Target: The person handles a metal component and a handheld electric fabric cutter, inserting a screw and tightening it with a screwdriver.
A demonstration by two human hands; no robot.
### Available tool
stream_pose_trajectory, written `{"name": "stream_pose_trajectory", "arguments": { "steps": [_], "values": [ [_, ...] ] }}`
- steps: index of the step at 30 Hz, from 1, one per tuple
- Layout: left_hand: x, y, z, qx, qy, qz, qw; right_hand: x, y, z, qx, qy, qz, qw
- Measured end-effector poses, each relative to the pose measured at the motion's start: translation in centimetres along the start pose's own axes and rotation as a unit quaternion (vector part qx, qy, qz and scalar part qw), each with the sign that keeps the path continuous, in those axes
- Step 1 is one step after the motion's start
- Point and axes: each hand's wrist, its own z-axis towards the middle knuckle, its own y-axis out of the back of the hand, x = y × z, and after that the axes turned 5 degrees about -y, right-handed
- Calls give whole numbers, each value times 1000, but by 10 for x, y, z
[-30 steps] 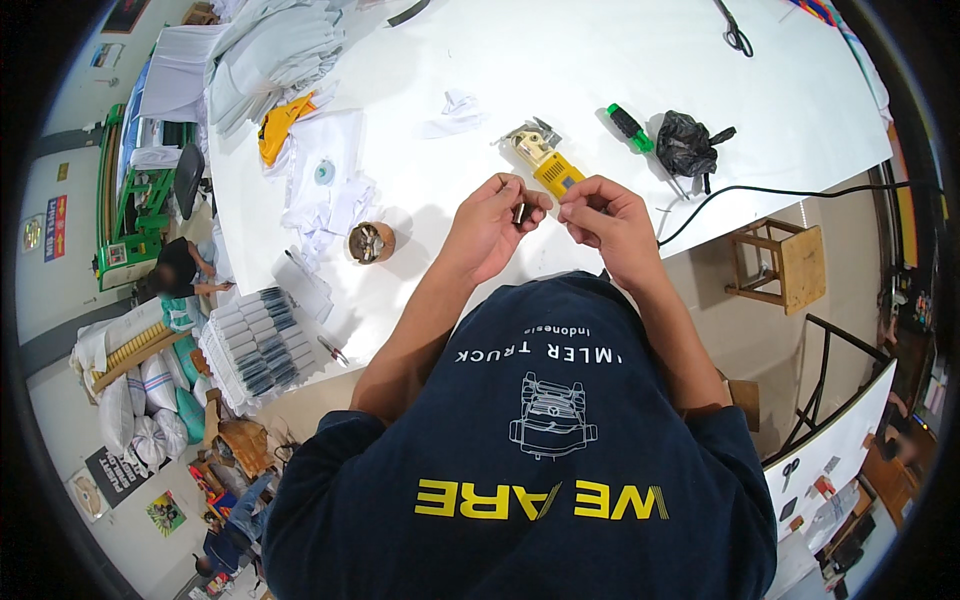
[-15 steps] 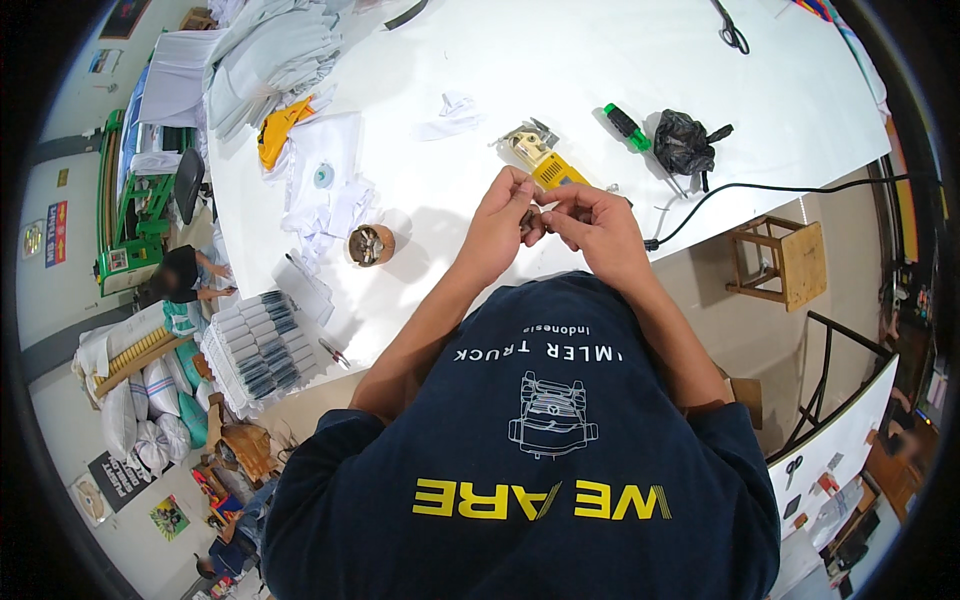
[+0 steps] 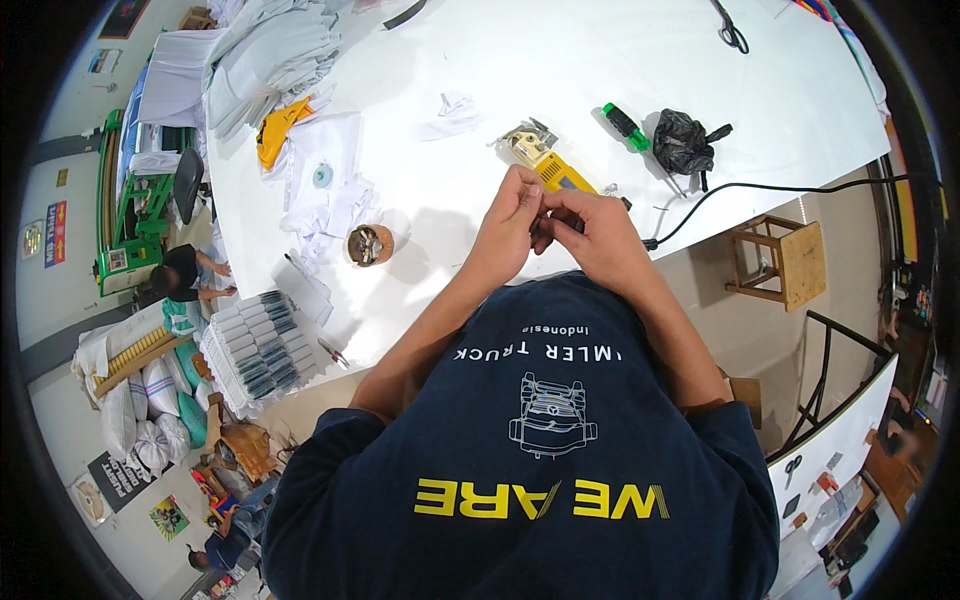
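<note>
My left hand (image 3: 507,225) and my right hand (image 3: 597,228) meet above the table's near edge, fingers curled and fingertips together. Whatever they pinch is small and mostly hidden by the fingers, so I cannot make it out. Just beyond them lies a yellow and cream handheld electric cutter (image 3: 556,170) with a metal head, its body partly behind my fingers. A green and black screwdriver (image 3: 627,128) lies to the right of it, beside a crumpled black plastic bag (image 3: 684,143). Small metal bits (image 3: 612,189) rest near the cutter's lower end.
A round tin (image 3: 370,245) stands left of my hands. White cloth pieces (image 3: 325,175) and a yellow cloth (image 3: 281,132) lie at the left. Black scissors (image 3: 733,36) are at the far right. A black cable (image 3: 780,187) crosses the right edge, above a wooden stool (image 3: 800,265).
My hands have shifted slightly, the right fingers curling in more, and more of the cutter's lower end shows. At the far left, two people in the background have moved a little.
</note>
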Motion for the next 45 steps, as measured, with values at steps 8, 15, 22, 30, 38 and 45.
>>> {"name": "stream_pose_trajectory", "arguments": {
  "steps": [8,15,22,30,38,45],
  "values": [
    [1,5,-1,-53,46,-160,985,7,2,-5,-26,8,-15,1000],
    [8,22,3,-3,77,-261,962,25,0,-17,-116,75,-64,988],
    [5,22,0,72,110,-242,961,24,-3,-17,-152,104,-107,977],
    [-1,20,-4,93,76,-246,962,21,-3,-19,-142,15,39,989],
    [-11,21,-4,132,32,-246,960,22,9,-21,-110,-43,113,987],
    [-10,24,-2,167,0,-243,955,22,8,-25,-154,-12,105,982]
  ]
}}
